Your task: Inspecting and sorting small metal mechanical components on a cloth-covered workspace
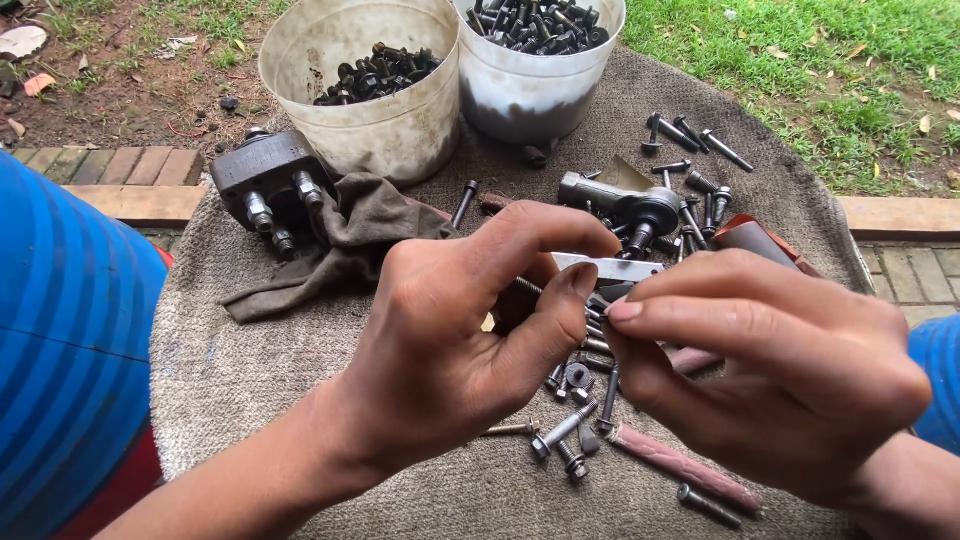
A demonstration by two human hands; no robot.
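My left hand and my right hand meet over a grey cloth. Between their fingertips they pinch a small flat metal strip, held level. The left thumb and forefinger grip its left end, and the right fingers close on its right part. Several loose bolts lie on the cloth right below the hands. A rolled pink sandpaper strip lies under my right hand.
Two white buckets of dark bolts stand at the back. A metal block with studs and a brown rag lie back left. A grey metal joint part and more bolts lie behind the hands. Grass and brick paving surround the cloth.
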